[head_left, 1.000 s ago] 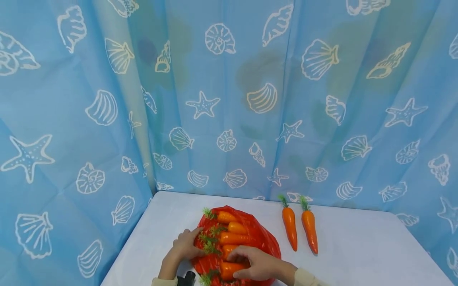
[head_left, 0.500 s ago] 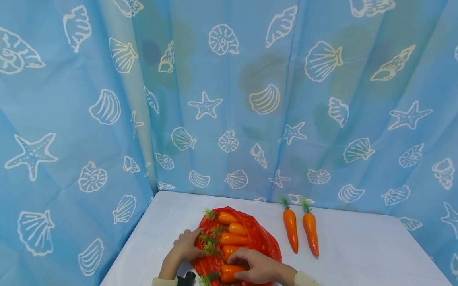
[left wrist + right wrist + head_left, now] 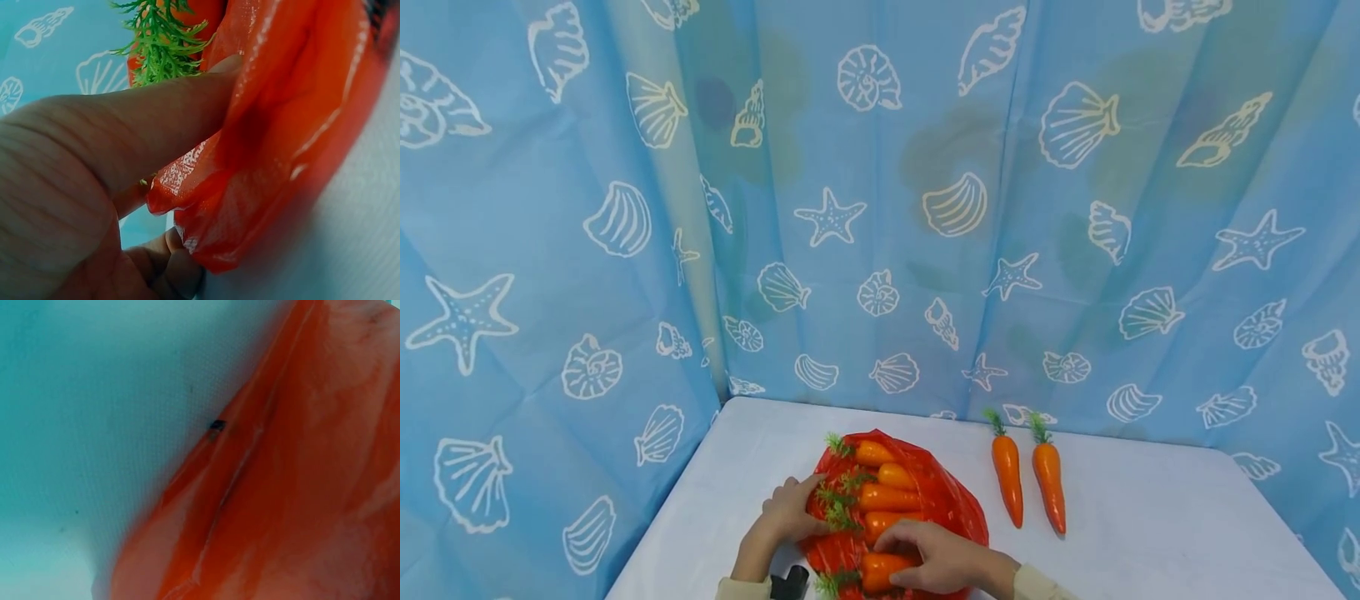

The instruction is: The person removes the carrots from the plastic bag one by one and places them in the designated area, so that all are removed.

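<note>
1. Lower left of the frame: I've got the left hand [image 3: 786, 508] at the left edge of the red bag [image 3: 962, 517]. On the left wrist feed, thumb and fingers pinch the film between them. I'd call that the anchor: a firm, light hold on the rim, so the thin plastic doesn't drag or tear.

2. Just right of it, green tops [image 3: 838, 510] spill leftward over the film. I'd have that thumb stay clear of them; they look easy to snag.

3. Bottom centre, here's the bag, lying on the white table [image 3: 1150, 508], mouth to the left. Four upper carrots [image 3: 887, 498] sit in a rough stack, the film covering their right ends.

4. Below them, the lowest carrot [image 3: 876, 572], with the right hand [image 3: 942, 555] over it: curled fingers above, thumb below, pinching its body. Good place to hold, I judge; smooth skin could slip, so an even squeeze beats a hard one. My right wrist feed shows blurred film and no fingers, so I'm trusting the head view.

5. Right of centre, well clear of both hands: two loose carrots [image 3: 1048, 485], side by side, tops up the frame.
</note>
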{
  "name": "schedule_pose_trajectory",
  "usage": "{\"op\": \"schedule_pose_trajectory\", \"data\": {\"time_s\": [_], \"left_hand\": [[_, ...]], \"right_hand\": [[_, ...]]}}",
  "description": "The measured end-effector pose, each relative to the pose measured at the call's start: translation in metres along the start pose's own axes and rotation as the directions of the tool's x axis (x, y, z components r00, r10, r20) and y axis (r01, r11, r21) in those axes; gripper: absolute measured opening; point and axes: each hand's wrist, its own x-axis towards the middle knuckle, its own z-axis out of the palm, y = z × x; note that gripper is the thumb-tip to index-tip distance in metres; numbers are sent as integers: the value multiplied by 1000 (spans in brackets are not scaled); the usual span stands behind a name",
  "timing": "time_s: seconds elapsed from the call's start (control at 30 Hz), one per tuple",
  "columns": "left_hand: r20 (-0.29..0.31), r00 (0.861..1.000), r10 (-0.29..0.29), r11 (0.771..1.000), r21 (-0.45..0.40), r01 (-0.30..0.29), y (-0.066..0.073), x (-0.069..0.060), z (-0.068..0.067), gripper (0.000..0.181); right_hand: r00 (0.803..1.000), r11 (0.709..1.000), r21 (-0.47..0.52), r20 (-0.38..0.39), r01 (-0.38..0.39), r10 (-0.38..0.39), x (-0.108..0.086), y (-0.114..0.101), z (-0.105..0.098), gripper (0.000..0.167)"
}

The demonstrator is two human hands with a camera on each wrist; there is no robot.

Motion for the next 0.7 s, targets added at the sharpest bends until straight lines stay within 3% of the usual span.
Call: {"op": "schedule_pose_trajectory", "data": {"time_s": [0.7], "left_hand": [[-6,1000,-24,1000,8,24,1,-1,0,75]], "right_hand": [[1000,1000,24,9,-14,14,1,1,6,30]]}}
